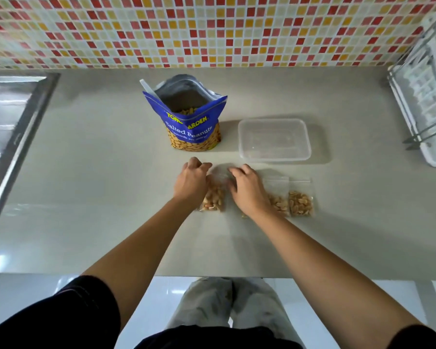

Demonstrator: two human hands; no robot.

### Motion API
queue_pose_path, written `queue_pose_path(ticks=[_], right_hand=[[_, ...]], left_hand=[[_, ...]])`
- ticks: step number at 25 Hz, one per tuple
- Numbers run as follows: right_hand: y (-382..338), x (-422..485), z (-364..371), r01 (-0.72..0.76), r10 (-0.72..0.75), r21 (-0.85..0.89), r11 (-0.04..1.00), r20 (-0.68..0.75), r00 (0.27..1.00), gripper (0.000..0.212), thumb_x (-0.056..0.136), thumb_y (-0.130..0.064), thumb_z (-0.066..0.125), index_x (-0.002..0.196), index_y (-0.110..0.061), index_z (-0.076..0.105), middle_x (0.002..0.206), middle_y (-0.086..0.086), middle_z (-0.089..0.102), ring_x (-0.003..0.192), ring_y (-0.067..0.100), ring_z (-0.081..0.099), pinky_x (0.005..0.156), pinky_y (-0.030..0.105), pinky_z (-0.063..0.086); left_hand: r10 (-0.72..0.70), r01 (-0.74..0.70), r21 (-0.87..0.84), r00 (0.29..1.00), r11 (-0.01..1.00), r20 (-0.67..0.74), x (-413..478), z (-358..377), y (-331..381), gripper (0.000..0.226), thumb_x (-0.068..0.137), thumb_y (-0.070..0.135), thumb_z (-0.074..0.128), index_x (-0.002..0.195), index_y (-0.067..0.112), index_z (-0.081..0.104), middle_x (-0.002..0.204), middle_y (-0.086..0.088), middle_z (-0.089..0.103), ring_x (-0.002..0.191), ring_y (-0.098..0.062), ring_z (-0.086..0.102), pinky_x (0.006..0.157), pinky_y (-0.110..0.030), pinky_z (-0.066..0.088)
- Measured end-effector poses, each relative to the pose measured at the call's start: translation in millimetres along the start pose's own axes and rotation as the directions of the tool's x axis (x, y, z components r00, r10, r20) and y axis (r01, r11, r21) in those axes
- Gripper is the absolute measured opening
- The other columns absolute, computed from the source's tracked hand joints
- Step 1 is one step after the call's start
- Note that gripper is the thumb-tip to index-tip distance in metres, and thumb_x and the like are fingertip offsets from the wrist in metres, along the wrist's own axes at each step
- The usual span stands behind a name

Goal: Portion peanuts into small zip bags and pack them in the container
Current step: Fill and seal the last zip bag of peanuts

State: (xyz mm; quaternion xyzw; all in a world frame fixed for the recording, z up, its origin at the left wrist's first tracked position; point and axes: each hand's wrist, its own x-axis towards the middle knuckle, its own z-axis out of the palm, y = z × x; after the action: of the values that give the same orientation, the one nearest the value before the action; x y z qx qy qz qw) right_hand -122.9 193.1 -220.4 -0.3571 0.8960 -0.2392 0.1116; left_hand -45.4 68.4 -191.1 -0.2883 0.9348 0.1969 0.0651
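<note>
A blue bag of salted peanuts (pixel 190 117) stands open at the middle of the counter, a white spoon handle (pixel 149 89) sticking out of it. To its right sits a clear plastic container (pixel 274 140), nothing in it. A small zip bag of peanuts (pixel 213 196) lies between my hands. My left hand (pixel 192 181) and my right hand (pixel 247 188) both pinch its blurred top edge. Two more filled zip bags (pixel 278 201) (pixel 300 200) lie to the right, the nearer partly under my right hand.
A steel sink (pixel 8 127) lies at the left edge of the counter. A white dish rack (pixel 424 96) stands at the far right. The tiled wall runs along the back, and the counter's front edge is near my body.
</note>
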Motion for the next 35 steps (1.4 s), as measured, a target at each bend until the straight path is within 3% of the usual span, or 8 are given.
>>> queue_pose_path(ticks=[5, 9, 12, 15, 20, 25, 30, 35], right_hand=[[-9.7, 11.5, 8.4, -0.083, 0.088, -0.164, 0.983, 0.023, 0.996, 0.028, 0.085, -0.003, 0.055, 0.112, -0.01, 0.061, 0.115, 0.013, 0.051, 0.106, 0.032, 0.05, 0.09, 0.037, 0.043], [-7.8, 5.9, 8.0, -0.09, 0.098, -0.15, 0.985, 0.043, 0.994, 0.033, 0.086, -0.002, 0.053, 0.118, -0.009, 0.056, 0.119, 0.013, 0.051, 0.111, 0.031, 0.048, 0.093, 0.036, 0.041], [-10.1, 3.5, 3.2, -0.06, 0.064, -0.063, 0.996, 0.076, 0.995, 0.035, 0.085, -0.001, 0.055, 0.12, -0.008, 0.057, 0.12, 0.013, 0.055, 0.114, 0.03, 0.05, 0.097, 0.036, 0.042], [-16.8, -5.1, -14.5, -0.146, 0.129, 0.272, 0.951, 0.08, 0.988, 0.014, 0.085, -0.01, 0.061, 0.097, -0.012, 0.066, 0.099, 0.007, 0.07, 0.093, 0.023, 0.064, 0.084, 0.033, 0.05], [-36.9, -11.8, -80.4, -0.112, 0.164, 0.634, 0.766, -0.024, 0.986, 0.004, 0.084, -0.016, 0.067, 0.085, -0.013, 0.07, 0.081, 0.003, 0.072, 0.075, 0.006, 0.068, 0.071, 0.017, 0.05], [-53.7, 0.0, -136.9, 0.086, 0.026, 0.514, 0.853, -0.207, 0.978, 0.007, 0.084, -0.02, 0.068, 0.088, -0.017, 0.073, 0.081, -0.001, 0.074, 0.077, 0.015, 0.07, 0.076, 0.032, 0.055], [-60.1, -4.7, -144.0, 0.125, 0.0, 0.367, 0.922, -0.323, 0.946, 0.009, 0.085, -0.023, 0.066, 0.089, -0.02, 0.073, 0.079, -0.002, 0.074, 0.072, 0.014, 0.068, 0.067, 0.031, 0.053], [-58.1, -8.7, -141.7, 0.106, 0.021, 0.314, 0.943, -0.375, 0.927, 0.009, 0.086, -0.023, 0.065, 0.087, -0.019, 0.072, 0.078, -0.001, 0.074, 0.071, 0.017, 0.067, 0.067, 0.037, 0.054]], left_hand=[[0.1, -0.108, 0.22, 0.994, 0.97, 0.045, 14.7, 2.7, -5.5, 0.045, 0.082, 0.013, 0.063, 0.126, 0.017, 0.05, 0.129, -0.011, 0.039, 0.117, -0.029, 0.04, 0.093, -0.04, 0.042], [0.181, -0.179, 0.167, 0.983, 0.969, 0.003, 13.1, 5.2, -9.6, 0.026, 0.092, 0.017, 0.05, 0.116, 0.012, 0.055, 0.126, -0.011, 0.047, 0.114, -0.03, 0.04, 0.092, -0.038, 0.039], [0.266, -0.27, -0.078, 0.962, 0.96, -0.053, 4.7, -2.6, -8.5, 0.015, 0.09, 0.013, 0.051, 0.101, 0.005, 0.058, 0.103, -0.016, 0.062, 0.098, -0.033, 0.052, 0.084, -0.038, 0.043], [0.19, -0.208, -0.374, 0.978, 0.904, -0.085, -10.1, -25.1, -6.3, 0.006, 0.088, 0.01, 0.058, 0.091, 0.005, 0.057, 0.079, -0.009, 0.065, 0.075, -0.027, 0.059, 0.071, -0.03, 0.047], [0.208, -0.219, -0.638, 0.974, 0.738, -0.093, -23.1, -86.6, 8.4, 0.008, 0.086, 0.009, 0.063, 0.094, 0.01, 0.063, 0.08, -0.005, 0.07, 0.069, -0.01, 0.069, 0.073, -0.024, 0.057], [0.4, -0.438, -0.322, 0.899, 0.839, -0.181, -19.5, -147.9, 39.7, 0.011, 0.084, 0.025, 0.067, 0.092, 0.019, 0.072, 0.078, 0.01, 0.066, 0.071, -0.002, 0.06, 0.066, -0.009, 0.045], [0.531, -0.528, 0.076, 0.82, 0.846, -0.213, -21.6, -163.1, 62.9, 0.015, 0.088, 0.029, 0.058, 0.094, 0.021, 0.069, 0.093, 0.004, 0.07, 0.088, -0.016, 0.061, 0.08, -0.035, 0.046], [0.625, -0.482, 0.462, 0.745, 0.745, -0.232, -22.5, -153.8, 69.4, 0.022, 0.094, 0.033, 0.046, 0.097, 0.022, 0.065, 0.099, 0.003, 0.066, 0.099, -0.024, 0.058, 0.076, -0.04, 0.033]])
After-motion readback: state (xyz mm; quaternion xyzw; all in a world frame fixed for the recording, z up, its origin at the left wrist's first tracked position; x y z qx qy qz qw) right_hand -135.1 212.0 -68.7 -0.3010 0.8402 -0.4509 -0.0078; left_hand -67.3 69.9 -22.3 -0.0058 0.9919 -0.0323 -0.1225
